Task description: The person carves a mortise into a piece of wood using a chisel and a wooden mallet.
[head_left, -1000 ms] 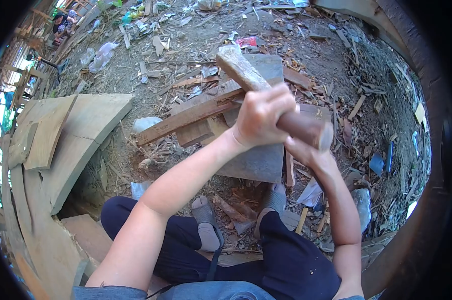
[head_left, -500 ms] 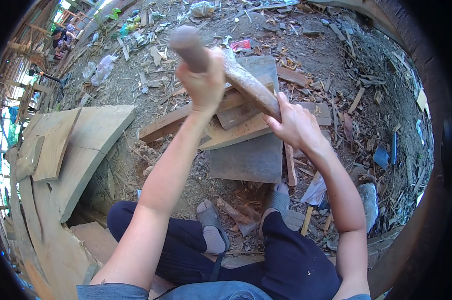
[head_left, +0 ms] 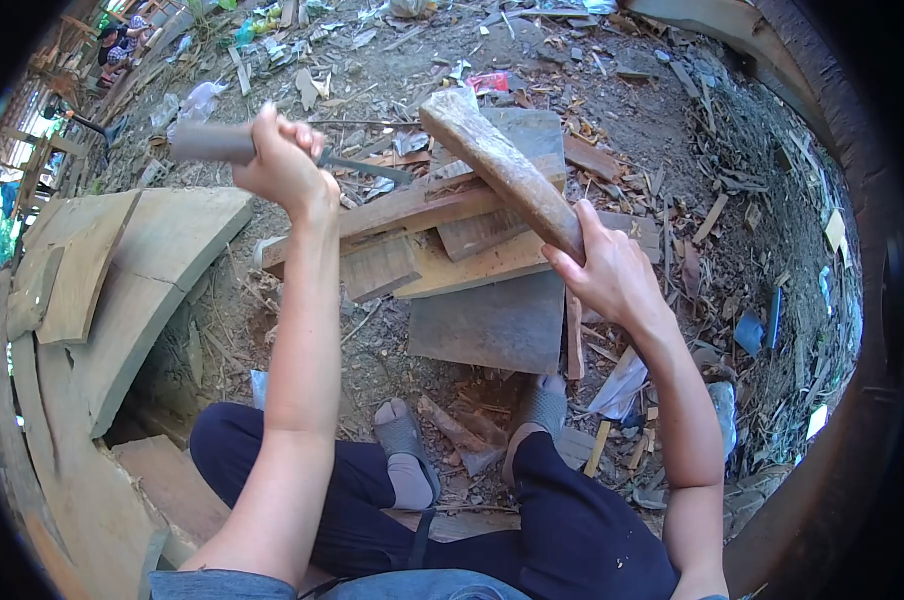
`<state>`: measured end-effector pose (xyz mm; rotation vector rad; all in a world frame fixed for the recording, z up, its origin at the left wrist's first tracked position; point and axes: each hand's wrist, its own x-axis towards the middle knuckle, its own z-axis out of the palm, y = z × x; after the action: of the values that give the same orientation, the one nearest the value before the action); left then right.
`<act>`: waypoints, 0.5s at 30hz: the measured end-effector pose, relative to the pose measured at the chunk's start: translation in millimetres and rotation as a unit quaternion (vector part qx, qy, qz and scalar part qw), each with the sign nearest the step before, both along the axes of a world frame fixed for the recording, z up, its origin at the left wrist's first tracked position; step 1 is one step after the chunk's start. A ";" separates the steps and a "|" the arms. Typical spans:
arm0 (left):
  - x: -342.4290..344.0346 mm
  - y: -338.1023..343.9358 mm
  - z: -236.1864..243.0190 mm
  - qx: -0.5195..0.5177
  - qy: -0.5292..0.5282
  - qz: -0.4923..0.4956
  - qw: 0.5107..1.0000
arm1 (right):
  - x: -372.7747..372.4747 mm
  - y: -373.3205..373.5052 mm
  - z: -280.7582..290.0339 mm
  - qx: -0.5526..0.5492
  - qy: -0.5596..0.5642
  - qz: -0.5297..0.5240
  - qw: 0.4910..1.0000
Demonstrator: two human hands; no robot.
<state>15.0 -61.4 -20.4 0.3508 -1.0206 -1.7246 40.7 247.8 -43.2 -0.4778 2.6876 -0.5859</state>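
My left hand (head_left: 287,160) is closed around the cylindrical handle of a chisel (head_left: 212,142), whose narrow metal blade points right above the wood pile. My right hand (head_left: 607,270) is wrapped round the lower end of a weathered wooden club (head_left: 492,160), which slants up and left over that pile. Beneath are stacked rough beams (head_left: 362,230), short blocks (head_left: 377,270) and a grey flat board (head_left: 482,325), lying on the dirt between and beyond my sandalled feet.
Broad curved planks (head_left: 142,280) lie to the left beside a dark hollow. Wood scraps, plastic litter and a blue piece (head_left: 750,333) cover the ground. A dark curved beam (head_left: 862,330) edges the right. A person (head_left: 122,50) crouches far off at top left.
My hands have moved apart: the left has swung left with the chisel, now turned roughly level, while the right holds the club lower down, its tip raised to the upper left.
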 end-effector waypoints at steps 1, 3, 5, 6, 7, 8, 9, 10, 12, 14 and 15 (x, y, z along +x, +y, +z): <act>-1.1 2.4 9.0 -0.064 -0.020 -0.068 0.995 | 0.0 1.5 -0.1 -0.003 0.000 -0.005 1.000; -0.3 6.5 23.6 -0.128 -0.040 -0.140 0.981 | -2.6 4.3 -4.0 -0.020 -0.012 -0.010 1.000; 4.5 5.9 33.3 -0.341 -0.361 -0.291 0.818 | -2.5 9.4 -9.0 -0.038 -0.023 -0.019 0.999; 4.2 3.0 32.1 -0.410 -0.487 -0.321 0.701 | -2.7 9.0 -10.7 -0.048 -0.026 -0.018 0.998; 10.5 3.7 17.6 -0.537 -0.473 -0.291 0.635 | -2.4 7.6 -11.1 -0.059 -0.030 -0.018 0.998; 18.8 5.3 3.0 -0.651 -0.450 -0.255 0.555 | -2.9 6.8 -10.3 -0.065 -0.028 -0.020 0.997; 20.1 18.9 0.8 -0.632 -0.538 -0.311 0.462 | -2.8 10.1 -10.5 -0.063 -0.021 -0.022 0.998; 22.1 17.8 -15.1 -0.659 -0.558 -0.308 0.400 | -3.5 10.4 -8.9 -0.067 -0.013 -0.019 0.998; 33.2 22.3 -28.6 -0.655 -0.556 -0.278 0.430 | -7.6 13.2 -9.5 -0.072 -0.025 -0.014 0.997; 36.4 31.8 -28.9 -0.644 -0.573 -0.268 0.430 | -12.1 17.6 -9.0 -0.072 -0.046 -0.005 0.996; 38.1 33.1 -30.1 -0.630 -0.584 -0.271 0.434 | -12.1 19.3 -8.1 -0.074 -0.046 -0.004 0.996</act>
<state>53.0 -28.3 -50.4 0.1304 -3.3713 -0.3457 28.6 267.2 -51.4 -0.4682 2.5707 -0.7936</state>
